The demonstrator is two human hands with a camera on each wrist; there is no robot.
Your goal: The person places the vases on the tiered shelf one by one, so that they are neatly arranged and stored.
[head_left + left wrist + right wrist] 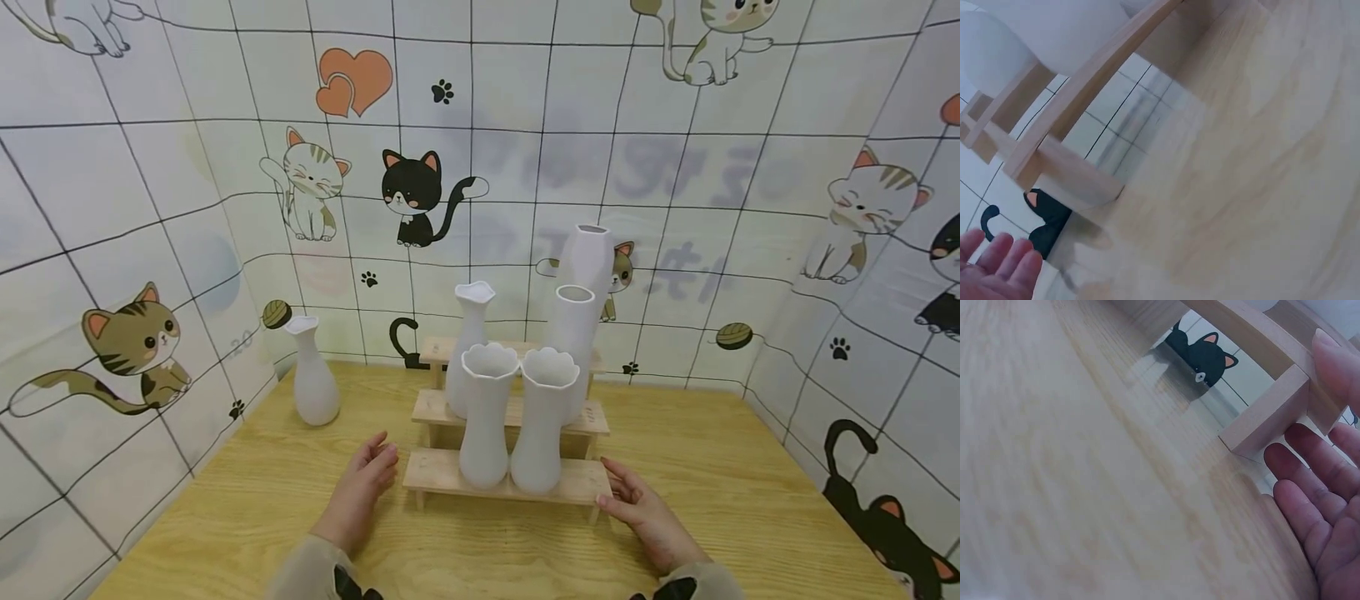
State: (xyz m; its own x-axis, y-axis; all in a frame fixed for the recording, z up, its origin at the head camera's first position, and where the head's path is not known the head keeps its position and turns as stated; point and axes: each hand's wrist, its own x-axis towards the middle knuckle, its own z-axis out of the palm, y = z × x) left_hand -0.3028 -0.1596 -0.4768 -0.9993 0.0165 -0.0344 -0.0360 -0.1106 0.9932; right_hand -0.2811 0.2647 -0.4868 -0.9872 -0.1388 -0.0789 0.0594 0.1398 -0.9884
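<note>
A three-step wooden stand [442,472] sits on the table, bearing several white vases. Two vases with scalloped rims, the left one [486,425] and the right one [538,429], stand side by side on the lowest step. On the middle step are a slim-necked vase [468,333] and a straight-sided vase [573,333]; a taller vase [588,254] rises behind them. My left hand [362,487] is apart from the stand's left end, fingers loosely extended and holding nothing. At the lowest step's right end, my right hand [641,510] has its thumb against the corner, its other fingers relaxed beside the leg.
Another slim-necked white vase [315,383] stands on the table [495,558] at the back left. Hanging sheets with a cat-and-grid print [502,167] enclose the table at the back and both sides.
</note>
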